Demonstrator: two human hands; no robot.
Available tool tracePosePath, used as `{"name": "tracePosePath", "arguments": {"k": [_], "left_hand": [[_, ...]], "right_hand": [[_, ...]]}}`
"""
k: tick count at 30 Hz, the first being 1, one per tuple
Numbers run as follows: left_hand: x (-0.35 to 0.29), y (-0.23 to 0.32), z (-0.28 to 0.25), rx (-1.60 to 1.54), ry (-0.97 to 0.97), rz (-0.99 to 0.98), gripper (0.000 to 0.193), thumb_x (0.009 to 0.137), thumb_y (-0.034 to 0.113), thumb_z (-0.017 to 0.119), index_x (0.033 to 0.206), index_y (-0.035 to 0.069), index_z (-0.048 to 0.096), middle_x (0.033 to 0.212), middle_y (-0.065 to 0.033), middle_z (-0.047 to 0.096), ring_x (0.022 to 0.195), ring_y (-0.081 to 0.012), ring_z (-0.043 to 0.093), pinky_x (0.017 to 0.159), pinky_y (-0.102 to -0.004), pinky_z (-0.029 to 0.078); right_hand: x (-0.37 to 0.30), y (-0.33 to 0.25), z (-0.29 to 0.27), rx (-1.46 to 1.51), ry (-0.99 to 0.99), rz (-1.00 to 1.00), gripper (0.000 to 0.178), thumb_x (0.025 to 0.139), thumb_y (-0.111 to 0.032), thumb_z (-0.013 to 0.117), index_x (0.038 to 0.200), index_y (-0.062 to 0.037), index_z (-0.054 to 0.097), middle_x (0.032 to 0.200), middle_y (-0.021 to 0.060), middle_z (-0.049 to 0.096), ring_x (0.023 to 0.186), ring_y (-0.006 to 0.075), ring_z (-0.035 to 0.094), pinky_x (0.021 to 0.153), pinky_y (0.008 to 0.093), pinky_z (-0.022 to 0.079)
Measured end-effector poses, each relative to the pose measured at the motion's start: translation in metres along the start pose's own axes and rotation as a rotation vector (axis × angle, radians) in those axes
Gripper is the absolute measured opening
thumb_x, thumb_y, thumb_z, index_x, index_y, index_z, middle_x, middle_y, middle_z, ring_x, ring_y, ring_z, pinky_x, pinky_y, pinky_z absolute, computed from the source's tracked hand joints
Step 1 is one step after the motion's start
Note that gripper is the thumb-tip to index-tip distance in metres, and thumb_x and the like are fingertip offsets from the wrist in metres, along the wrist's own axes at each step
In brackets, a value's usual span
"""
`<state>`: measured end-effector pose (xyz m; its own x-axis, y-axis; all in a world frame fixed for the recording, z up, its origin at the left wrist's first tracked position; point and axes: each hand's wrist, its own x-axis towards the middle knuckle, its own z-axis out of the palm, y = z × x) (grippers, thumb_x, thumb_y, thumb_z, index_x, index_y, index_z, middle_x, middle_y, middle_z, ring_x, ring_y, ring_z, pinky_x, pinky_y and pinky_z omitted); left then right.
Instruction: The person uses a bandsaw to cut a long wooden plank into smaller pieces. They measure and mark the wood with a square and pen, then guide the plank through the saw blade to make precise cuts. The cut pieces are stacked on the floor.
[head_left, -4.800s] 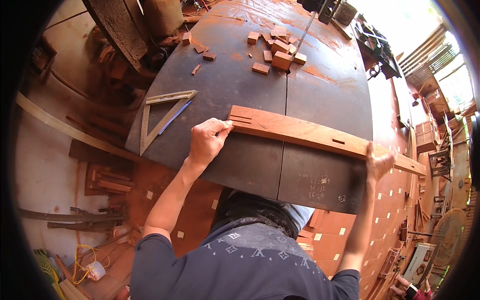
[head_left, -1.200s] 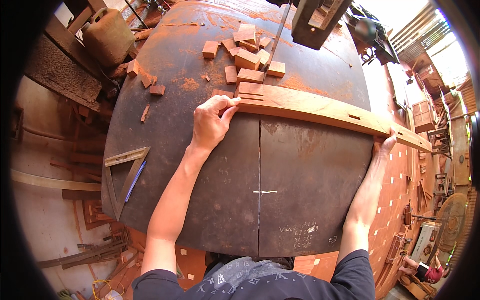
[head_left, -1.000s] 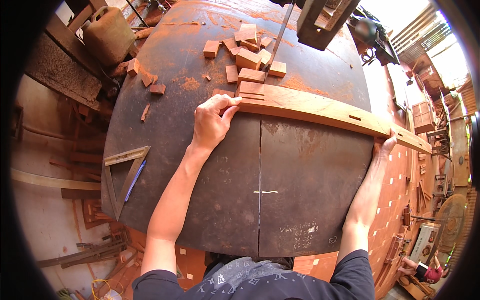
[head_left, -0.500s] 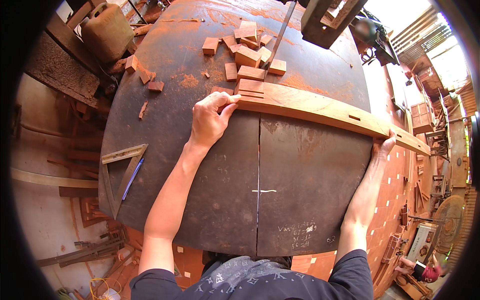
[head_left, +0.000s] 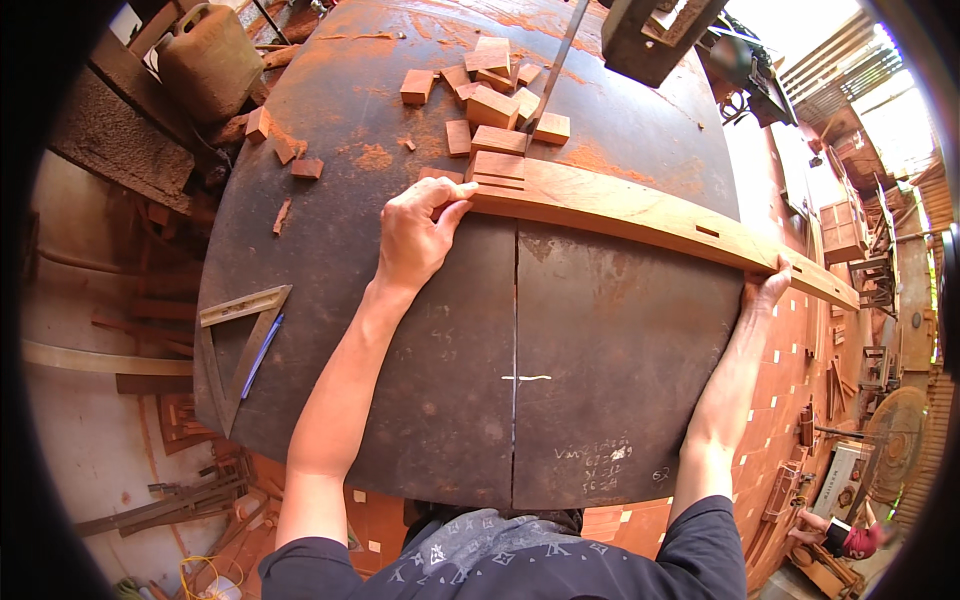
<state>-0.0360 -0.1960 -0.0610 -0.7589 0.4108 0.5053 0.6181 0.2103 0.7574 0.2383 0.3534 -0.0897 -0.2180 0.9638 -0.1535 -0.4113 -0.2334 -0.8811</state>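
A long reddish-brown wooden beam (head_left: pixel 610 205) lies across the dark metal saw table (head_left: pixel 610 330), with slots cut in its left end and mortises farther along. My left hand (head_left: pixel 418 232) pinches the beam's left end between thumb and fingers. Farther right, my right hand (head_left: pixel 768 285) grips the beam from its near side, where it passes over the table's right edge. The thin upright band saw blade (head_left: pixel 558 72) stands just behind the beam's left end. Several cut wood blocks (head_left: pixel 490 104) are heaped beside the blade, just beyond my left hand.
A triangular set square (head_left: pixel 240 308) and a blue pen (head_left: pixel 262 357) lie at the table's left. Small offcuts (head_left: pixel 307 169) and sawdust are scattered on the far left. The saw's upper guide housing (head_left: pixel 655 45) hangs at the back right. A seated person (head_left: pixel 858 540) is off at lower right.
The whole view has shifted very slightly. Both hands keep their hold on the beam, which shows no clear movement against the blade.
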Motion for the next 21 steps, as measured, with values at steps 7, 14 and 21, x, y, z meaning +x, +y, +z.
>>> {"name": "tracePosePath", "arguments": {"k": [7,14,21], "left_hand": [[0.001,0.001,-0.002,0.013,-0.008,0.003,0.011,0.092,-0.007,0.08,0.096,-0.003,0.071,0.101,-0.012,0.081,0.09,-0.0139,0.078,0.074,-0.0279,0.062],[0.001,-0.003,0.001,-0.018,-0.007,-0.006,0.012,0.091,-0.007,0.08,0.096,-0.003,0.071,0.099,-0.0123,0.081,0.088,-0.0136,0.077,0.074,-0.0282,0.061],[0.002,-0.003,-0.001,0.027,-0.005,0.043,0.012,0.091,-0.006,0.081,0.097,-0.003,0.071,0.096,-0.012,0.08,0.086,-0.0136,0.078,0.073,-0.0283,0.06]], "right_hand": [[0.004,0.002,-0.004,0.015,-0.026,-0.003,0.053,0.1,-0.036,0.058,0.141,-0.0024,0.058,0.138,0.0159,0.065,0.127,0.0333,0.064,0.101,0.0543,0.056],[0.019,0.004,-0.015,-0.027,-0.028,-0.033,0.043,0.103,-0.036,0.055,0.134,-0.0067,0.06,0.131,0.0128,0.068,0.117,0.0308,0.069,0.092,0.0507,0.062],[0.012,0.003,-0.009,-0.017,-0.066,-0.029,0.041,0.104,-0.034,0.053,0.132,-0.0063,0.062,0.129,0.0137,0.069,0.118,0.0314,0.069,0.096,0.0526,0.061]]}}
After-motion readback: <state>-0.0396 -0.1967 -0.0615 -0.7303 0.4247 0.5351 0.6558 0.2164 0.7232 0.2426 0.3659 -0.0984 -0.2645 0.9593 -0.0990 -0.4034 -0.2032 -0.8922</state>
